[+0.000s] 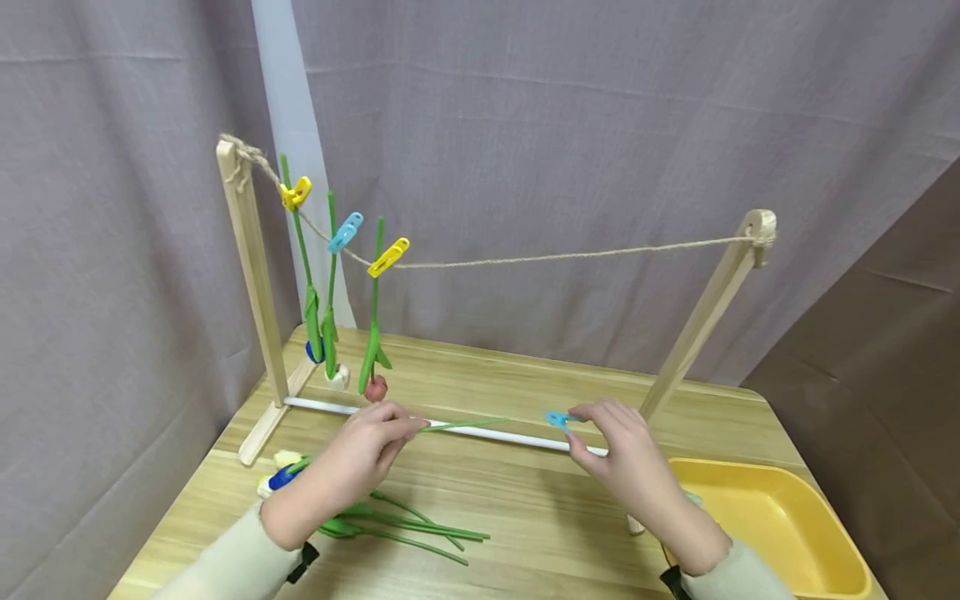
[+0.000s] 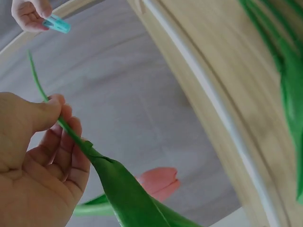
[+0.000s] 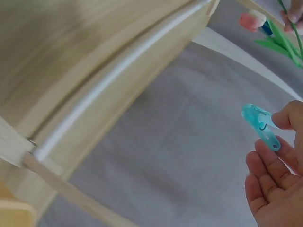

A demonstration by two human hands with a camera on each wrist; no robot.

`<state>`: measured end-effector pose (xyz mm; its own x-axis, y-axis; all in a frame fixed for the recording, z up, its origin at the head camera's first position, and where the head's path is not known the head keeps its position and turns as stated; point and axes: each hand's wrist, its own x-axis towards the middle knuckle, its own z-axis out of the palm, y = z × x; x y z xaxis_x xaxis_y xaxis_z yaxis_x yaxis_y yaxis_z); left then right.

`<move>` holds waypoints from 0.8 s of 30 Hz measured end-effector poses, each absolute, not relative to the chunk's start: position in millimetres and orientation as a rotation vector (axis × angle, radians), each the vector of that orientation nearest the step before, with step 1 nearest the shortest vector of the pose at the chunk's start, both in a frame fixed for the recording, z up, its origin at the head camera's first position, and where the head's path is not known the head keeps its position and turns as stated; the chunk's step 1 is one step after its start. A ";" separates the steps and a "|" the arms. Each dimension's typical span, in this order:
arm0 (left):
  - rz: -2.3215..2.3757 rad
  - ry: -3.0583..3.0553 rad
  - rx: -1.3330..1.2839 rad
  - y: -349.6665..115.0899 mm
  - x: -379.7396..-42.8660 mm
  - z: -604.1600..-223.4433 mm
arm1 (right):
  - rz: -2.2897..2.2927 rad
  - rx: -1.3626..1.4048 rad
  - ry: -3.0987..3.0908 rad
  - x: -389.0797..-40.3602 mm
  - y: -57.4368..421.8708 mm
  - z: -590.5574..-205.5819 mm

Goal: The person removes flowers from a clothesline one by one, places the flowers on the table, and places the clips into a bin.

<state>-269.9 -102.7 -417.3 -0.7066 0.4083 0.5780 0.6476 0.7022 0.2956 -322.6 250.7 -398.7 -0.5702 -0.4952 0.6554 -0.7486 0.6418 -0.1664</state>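
Works at a counter [image 1: 555, 533] before a wooden rack [image 1: 255, 275]. Has a yellow basin [image 1: 780, 525] right of the rack, three hanging tulips [image 1: 370, 358] at its left. Pinches another tulip [image 2: 123, 189] by its stem in the left hand [image 1: 367, 446] before the rack's left half, a blue clothespin [image 1: 557, 419] in the right hand [image 1: 622, 446] before its right.

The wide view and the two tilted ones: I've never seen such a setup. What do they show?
There is no robot here: a person's bare left hand has a green stem in its grip, and the right hand pinches a blue peg. The wide view comes from a head-worn camera; the tilted ones come from wrist cameras, left then right. On the table lie flowers; a yellow tub stands at the right. Three pegs hold other flowers head down on a rope strung between wooden posts.
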 end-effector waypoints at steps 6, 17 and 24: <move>-0.476 -2.430 -0.894 -94.2 -260.1 -438.0 | 0.578 0.832 -2.391 -313.8 265.9 -417.4; -0.344 -2.411 -0.911 -87.3 -246.5 -470.2 | 0.603 0.654 -2.494 -299.5 290.6 -444.4; -0.266 -2.440 -0.918 -87.9 -243.0 -484.3 | 0.668 0.482 -2.538 -289.2 305.1 -456.1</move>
